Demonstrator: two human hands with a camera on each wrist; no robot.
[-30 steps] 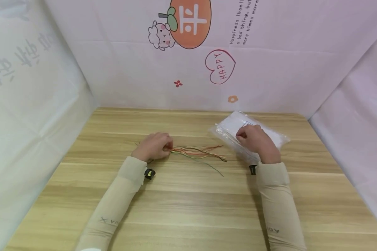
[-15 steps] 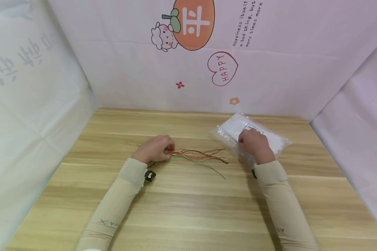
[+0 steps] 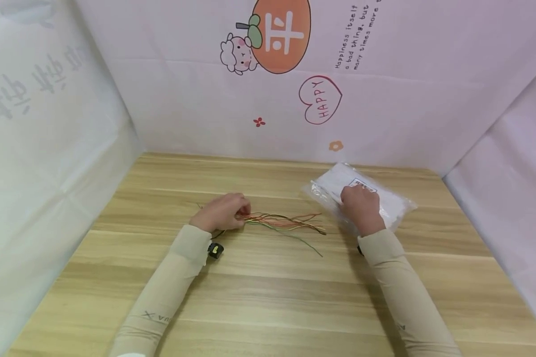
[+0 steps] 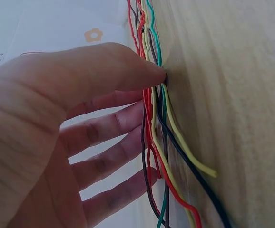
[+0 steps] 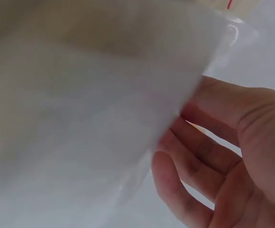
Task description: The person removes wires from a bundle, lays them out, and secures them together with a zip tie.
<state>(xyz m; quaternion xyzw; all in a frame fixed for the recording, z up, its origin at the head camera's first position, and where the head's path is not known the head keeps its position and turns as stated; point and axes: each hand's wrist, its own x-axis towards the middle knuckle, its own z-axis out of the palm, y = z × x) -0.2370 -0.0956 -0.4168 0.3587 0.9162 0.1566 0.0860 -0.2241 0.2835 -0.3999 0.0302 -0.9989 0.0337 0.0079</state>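
My left hand pinches a bundle of thin coloured wires near its left end, low over the table. In the left wrist view the thumb lies across red, yellow, green and dark wires, while the other fingers spread loosely behind them. Toward the right, the wires fan out, with one green strand apart from the rest. My right hand grips the edge of a clear plastic bag with white contents and a barcode label. Close up, the blurred bag covers the thumb and finger tips.
The wood-grain table is bordered by a white printed cloth at the back and white sheets at both sides. Small black cameras are worn at the wrists.
My right hand has turned and come down onto the bag, gripping its edge. The left hand stays on the wires. The whole head view has shifted slightly.
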